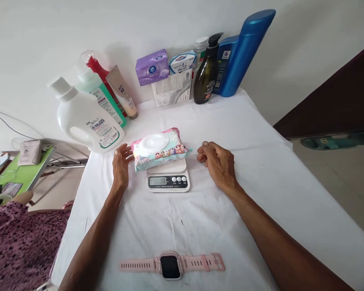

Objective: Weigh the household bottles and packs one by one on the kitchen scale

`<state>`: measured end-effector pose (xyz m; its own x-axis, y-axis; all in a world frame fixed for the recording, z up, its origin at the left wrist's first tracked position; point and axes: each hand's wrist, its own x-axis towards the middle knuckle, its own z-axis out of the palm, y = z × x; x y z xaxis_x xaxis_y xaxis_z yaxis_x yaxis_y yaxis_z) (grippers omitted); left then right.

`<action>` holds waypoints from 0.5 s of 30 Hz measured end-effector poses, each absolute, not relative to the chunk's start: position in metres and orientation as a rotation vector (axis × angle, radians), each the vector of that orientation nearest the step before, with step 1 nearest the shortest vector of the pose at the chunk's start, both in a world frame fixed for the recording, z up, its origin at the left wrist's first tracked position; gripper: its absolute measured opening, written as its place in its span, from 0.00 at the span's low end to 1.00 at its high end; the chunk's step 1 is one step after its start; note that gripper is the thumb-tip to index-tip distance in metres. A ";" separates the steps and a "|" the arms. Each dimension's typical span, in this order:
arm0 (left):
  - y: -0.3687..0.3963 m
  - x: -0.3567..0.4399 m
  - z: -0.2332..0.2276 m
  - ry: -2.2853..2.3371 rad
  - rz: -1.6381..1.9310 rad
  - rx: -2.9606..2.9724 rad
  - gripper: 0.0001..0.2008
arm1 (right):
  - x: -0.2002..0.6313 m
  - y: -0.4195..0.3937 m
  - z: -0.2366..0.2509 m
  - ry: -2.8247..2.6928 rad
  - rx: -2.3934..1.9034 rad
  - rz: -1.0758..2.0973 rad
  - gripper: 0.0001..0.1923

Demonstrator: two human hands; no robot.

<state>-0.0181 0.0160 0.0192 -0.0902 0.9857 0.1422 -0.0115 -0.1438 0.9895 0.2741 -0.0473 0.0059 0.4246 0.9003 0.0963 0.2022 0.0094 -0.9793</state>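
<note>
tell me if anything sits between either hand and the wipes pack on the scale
Nothing visible does. The wipes pack lies on the scale. The left hand is at its left end, fingertips about touching it; the right hand is just off its right end, with only bare cloth between.

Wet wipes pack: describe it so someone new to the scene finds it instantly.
On the white-covered table, find the small white kitchen scale at centre, between the left hand and right hand. The wet wipes pack lies flat on it: soft, pastel, with a white oval flip lid, unlike the bottles standing along the wall.
</note>
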 end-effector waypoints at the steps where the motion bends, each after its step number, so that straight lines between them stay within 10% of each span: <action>1: 0.017 -0.018 0.015 1.216 1.424 1.204 0.34 | 0.274 -0.047 0.005 -1.029 -1.490 0.733 0.33; 15: 0.017 -0.018 0.006 1.203 1.372 1.242 0.31 | 0.273 -0.047 0.005 -1.008 -1.530 0.728 0.31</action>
